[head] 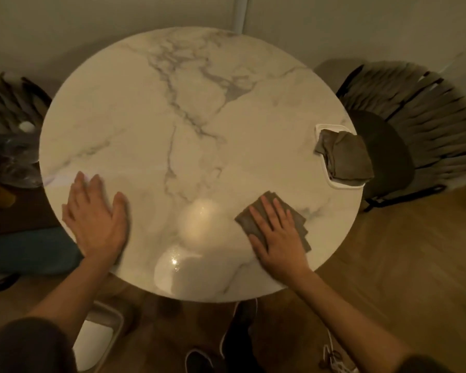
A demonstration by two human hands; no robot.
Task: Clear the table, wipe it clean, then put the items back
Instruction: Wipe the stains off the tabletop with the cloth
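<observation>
A round white marble table (pixel 189 109) fills the view. My right hand (pixel 276 235) lies flat, fingers spread, pressing a folded grey-brown cloth (pixel 250 222) onto the table's near right part. My left hand (pixel 97 219) rests flat and empty on the near left edge of the table. A wet, shiny patch (pixel 183 262) glints between the two hands. At the right edge stands a white tray (pixel 345 184) with more folded grey cloths (pixel 345 154) piled in it.
A chair with a woven strap back (pixel 414 111) stands to the right, another chair (pixel 8 103) to the left holding bags and a small white thing. On the wooden floor below lie a white container (pixel 97 337) and dark shoes (pixel 237 329).
</observation>
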